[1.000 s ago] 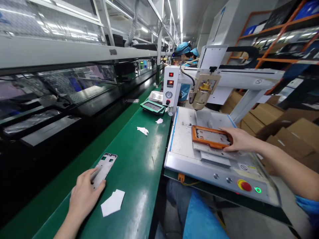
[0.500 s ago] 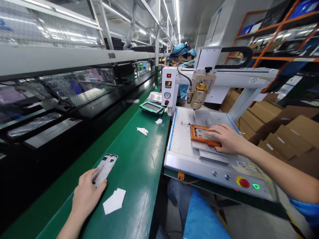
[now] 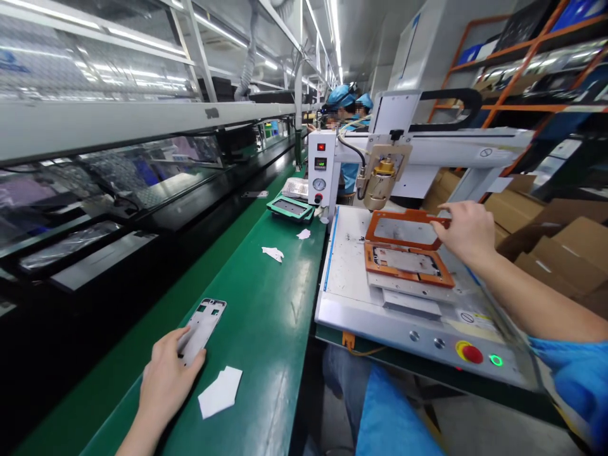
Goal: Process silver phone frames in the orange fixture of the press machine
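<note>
1. Grip, right: right hand (image 3: 468,234), thumb and fingers pinching the right end of an orange lid frame (image 3: 403,216).
2. Orange lid frame: raised at a tilt along the far edge of an orange base (image 3: 408,276), apparently hinged there. Judged light and stiff; best held at its outer end, as now, by the solid rim.
3. Seated plate (image 3: 403,260): lying in the orange base, on the white machine bed (image 3: 346,259). Judged thin and rigid; to be lifted by its edges.
4. Grip, left: left hand (image 3: 166,380) closed about the near end of a loose plate (image 3: 204,323), thumb to one long side, fingers to the other.
5. Loose plate: at the green surface (image 3: 266,316); whether it lies fully flat cannot be told. Metallic look; judged light, smooth, inclined to slide. Narrow strips round the cut-outs could bend under pressure; long edges the safest hold.
6. White paper piece (image 3: 221,392): on the green surface, near the left thumb. Judged limp, very light.
</note>
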`<state>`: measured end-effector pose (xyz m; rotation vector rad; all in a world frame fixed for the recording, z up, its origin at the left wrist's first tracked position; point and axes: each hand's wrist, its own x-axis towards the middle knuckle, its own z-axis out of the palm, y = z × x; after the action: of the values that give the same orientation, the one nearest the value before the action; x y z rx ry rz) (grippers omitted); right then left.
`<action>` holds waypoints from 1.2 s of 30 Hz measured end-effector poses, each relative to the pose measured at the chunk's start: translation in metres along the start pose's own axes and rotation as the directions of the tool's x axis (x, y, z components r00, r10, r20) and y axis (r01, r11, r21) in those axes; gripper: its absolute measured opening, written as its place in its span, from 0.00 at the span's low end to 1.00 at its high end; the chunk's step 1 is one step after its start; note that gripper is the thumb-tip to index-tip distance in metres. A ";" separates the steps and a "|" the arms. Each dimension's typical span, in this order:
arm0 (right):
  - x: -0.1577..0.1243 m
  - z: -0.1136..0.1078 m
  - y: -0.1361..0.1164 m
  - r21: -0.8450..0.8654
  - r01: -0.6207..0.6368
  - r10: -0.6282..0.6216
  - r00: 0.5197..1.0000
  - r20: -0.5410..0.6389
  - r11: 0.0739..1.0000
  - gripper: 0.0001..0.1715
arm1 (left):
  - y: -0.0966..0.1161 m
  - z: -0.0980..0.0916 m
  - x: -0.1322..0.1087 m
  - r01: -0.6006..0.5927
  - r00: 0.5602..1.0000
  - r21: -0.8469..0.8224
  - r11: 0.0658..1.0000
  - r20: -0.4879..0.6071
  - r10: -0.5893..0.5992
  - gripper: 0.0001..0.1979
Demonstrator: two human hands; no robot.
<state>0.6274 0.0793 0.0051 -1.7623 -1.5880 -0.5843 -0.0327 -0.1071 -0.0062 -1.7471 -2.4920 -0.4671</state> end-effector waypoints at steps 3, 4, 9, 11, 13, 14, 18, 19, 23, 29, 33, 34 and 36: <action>-0.013 0.000 -0.003 0.086 0.076 -0.076 0.997 -0.008 0.993 0.16 | -0.001 0.000 0.000 0.005 1.000 0.002 1.000 -0.003 -0.005 0.33; -0.018 0.000 -0.006 0.168 0.177 -0.187 0.981 0.046 0.970 0.14 | -0.001 0.000 0.000 0.004 1.000 0.003 1.000 -0.005 -0.004 0.33; -0.030 0.014 -0.014 0.358 0.326 -0.466 0.766 0.442 0.875 0.24 | 0.000 0.001 0.001 -0.003 1.000 0.000 1.000 -0.010 0.003 0.33; -0.025 0.026 -0.009 0.307 0.293 -0.417 0.748 0.517 0.905 0.26 | 0.001 0.002 0.001 -0.006 1.000 -0.007 1.000 -0.019 0.006 0.32; -0.020 0.040 -0.002 0.310 0.282 -0.411 0.743 0.529 0.908 0.27 | 0.001 0.004 0.000 -0.027 0.999 -0.014 1.000 -0.044 0.026 0.31; -0.017 0.047 0.001 0.325 0.274 -0.414 0.743 0.525 0.905 0.27 | 0.001 0.005 0.000 -0.041 0.998 -0.019 0.999 -0.058 0.040 0.30; -0.014 0.064 0.005 0.393 0.171 -0.380 0.744 0.551 0.904 0.30 | 0.000 0.007 -0.002 -0.069 0.993 -0.046 0.997 -0.094 0.065 0.30; -0.014 0.066 0.004 0.398 0.136 -0.360 0.741 0.567 0.907 0.30 | 0.000 0.007 -0.003 -0.069 0.993 -0.053 0.996 -0.095 0.064 0.30; -0.018 0.065 -0.003 0.440 0.053 -0.331 0.741 0.584 0.896 0.30 | 0.001 0.007 -0.004 -0.074 0.994 -0.080 0.994 -0.092 0.067 0.29; -0.001 0.048 0.003 0.313 0.040 -0.200 0.845 0.496 0.949 0.30 | 0.004 0.007 -0.006 -0.073 0.993 -0.127 0.989 -0.104 0.060 0.28; -0.003 0.013 -0.055 0.333 0.203 -0.314 0.891 0.327 0.921 0.31 | 0.005 0.009 -0.005 -0.060 0.992 -0.159 0.985 -0.116 0.042 0.27; -0.011 0.004 -0.087 0.390 0.287 -0.417 0.855 0.307 0.875 0.30 | 0.006 0.009 -0.005 -0.056 0.992 -0.162 0.985 -0.122 0.036 0.27; -0.036 -0.008 -0.163 0.508 0.460 -0.643 0.716 0.273 0.728 0.26 | 0.007 0.008 -0.005 -0.042 0.990 -0.158 0.987 -0.139 0.020 0.27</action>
<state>0.4625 0.0522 0.0152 -1.1037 -2.4030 -0.0862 -0.0236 -0.1075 -0.0137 -1.7388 -2.3891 -0.7777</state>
